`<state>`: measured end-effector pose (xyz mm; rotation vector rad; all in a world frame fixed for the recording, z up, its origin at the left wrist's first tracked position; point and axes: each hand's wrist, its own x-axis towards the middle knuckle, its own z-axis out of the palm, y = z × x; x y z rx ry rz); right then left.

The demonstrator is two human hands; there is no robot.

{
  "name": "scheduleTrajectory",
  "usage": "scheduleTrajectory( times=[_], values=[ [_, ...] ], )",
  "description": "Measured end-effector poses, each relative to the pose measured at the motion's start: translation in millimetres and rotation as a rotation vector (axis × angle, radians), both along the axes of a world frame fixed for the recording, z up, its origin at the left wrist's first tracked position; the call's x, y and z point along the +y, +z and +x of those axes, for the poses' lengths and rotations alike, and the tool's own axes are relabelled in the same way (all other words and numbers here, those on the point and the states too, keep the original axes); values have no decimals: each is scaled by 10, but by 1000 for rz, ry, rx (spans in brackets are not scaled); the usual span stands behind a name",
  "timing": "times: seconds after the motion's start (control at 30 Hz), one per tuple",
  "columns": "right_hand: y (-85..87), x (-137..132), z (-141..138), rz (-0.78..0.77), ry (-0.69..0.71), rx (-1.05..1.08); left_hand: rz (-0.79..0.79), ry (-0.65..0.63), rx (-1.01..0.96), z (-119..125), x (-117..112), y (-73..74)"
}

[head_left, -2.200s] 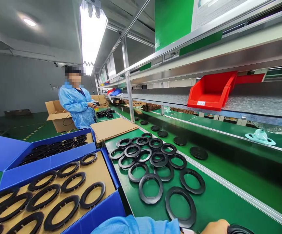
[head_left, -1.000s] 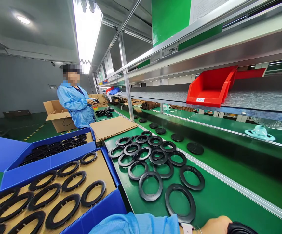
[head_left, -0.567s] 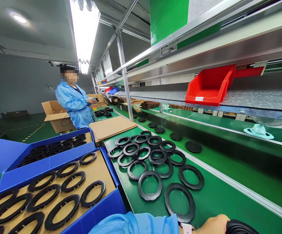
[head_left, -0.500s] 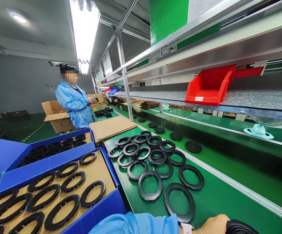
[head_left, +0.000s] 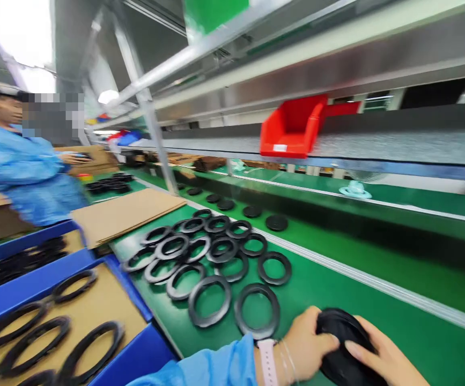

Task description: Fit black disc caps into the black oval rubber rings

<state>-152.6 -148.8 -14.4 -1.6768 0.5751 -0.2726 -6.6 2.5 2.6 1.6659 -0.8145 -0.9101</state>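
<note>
Both hands are at the lower right, over the green bench top. Between them is a black round plastic part (head_left: 341, 367), tilted, with ridged edges. My left hand (head_left: 307, 343) grips its left side with the thumb on the near face; a pink watch band and a blue sleeve show on that arm. My right hand (head_left: 391, 351) clasps the right side, thumb also across the face. Just left of the hands, loose black rings (head_left: 275, 311) lie on the bench, several of them overlapping farther back.
Blue boxes (head_left: 162, 348) with black rings on cardboard stand at left. Cardboard sheets (head_left: 127, 209) lie beyond the rings. Black discs (head_left: 276, 222) sit on the green strip behind a metal rail. A red bin (head_left: 292, 128) rests on the shelf. A co-worker (head_left: 27, 161) stands far left.
The view has swung right. Both my hands and the black round part now show clearly; before, only part of my left hand and the part's edge were visible at the bottom.
</note>
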Motion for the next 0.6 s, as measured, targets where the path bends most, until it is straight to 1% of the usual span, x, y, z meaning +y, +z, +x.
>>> scheduleTrajectory(
  times=[0.1, 0.13, 0.2, 0.3, 0.37, 0.4, 0.43, 0.47, 0.5, 0.53, 0.57, 0.6],
  values=[
    [203, 61, -27, 206, 92, -96, -81, -36, -15, 15, -11, -13],
    [233, 54, -29, 270, 99, -107, -98, -50, -14, 37, -30, -29],
    [235, 15, -32, 370, 93, -112, -117, -77, -6, 84, -84, -76],
    [218, -78, -32, 468, 63, -100, -139, -68, 35, 120, -158, -153],
    [299, -201, -13, 460, 47, -81, -166, -1, 106, 114, -187, -189],
    [376, -297, 7, 400, 30, -62, -183, 47, 134, 103, -195, -200],
    [470, -420, 34, 270, -7, -28, -200, 87, 142, 88, -198, -205],
    [570, -569, 70, 98, -59, 12, -213, 110, 126, 70, -197, -204],
    [662, -737, 114, -112, -122, 58, -223, 111, 95, 49, -192, -198],
    [734, -916, 165, -354, -214, 106, -228, 94, 65, 27, -184, -188],
    [778, -1093, 221, -482, -277, 129, -229, 66, 41, 5, -174, -175],
    [788, -1257, 278, -571, -320, 148, -227, 39, 22, -16, -161, -161]
  ],
)
